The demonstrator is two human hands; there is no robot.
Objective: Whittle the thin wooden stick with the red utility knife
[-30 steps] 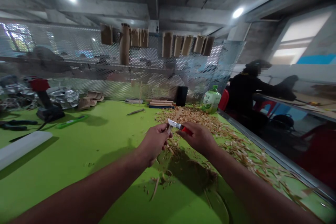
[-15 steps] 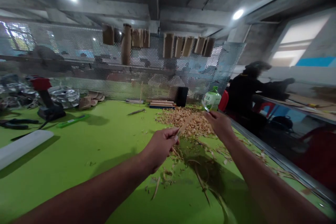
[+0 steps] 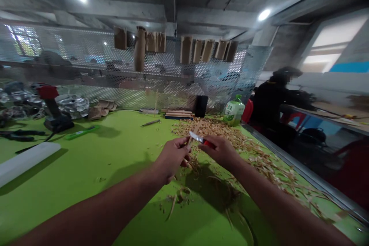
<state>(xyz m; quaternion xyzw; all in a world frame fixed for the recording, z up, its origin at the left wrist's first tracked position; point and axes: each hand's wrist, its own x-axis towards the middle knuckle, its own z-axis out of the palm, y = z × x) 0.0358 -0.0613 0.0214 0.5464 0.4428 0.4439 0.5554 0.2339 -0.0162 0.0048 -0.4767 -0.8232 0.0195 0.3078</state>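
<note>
L hand fisted round a thin wood stick that pokes up twd 1 o'clock. R hand, just beside it at 3 o'clock, grips a red-handled knife. The blade seems laid on the stick, but blur hides contact. Shavings litter the green table out to 4 o'clock.

— What sort of place is this?
— A workshop, for woodwork by the look of it. There are heaps of wood shavings toward the far right corner of the green counter.
— What else shows it?
— A perforated metal screen stands along the far edge with brown pieces hung on it. A red-topped power tool sits near the far left corner, and another person is at the next bench
</note>
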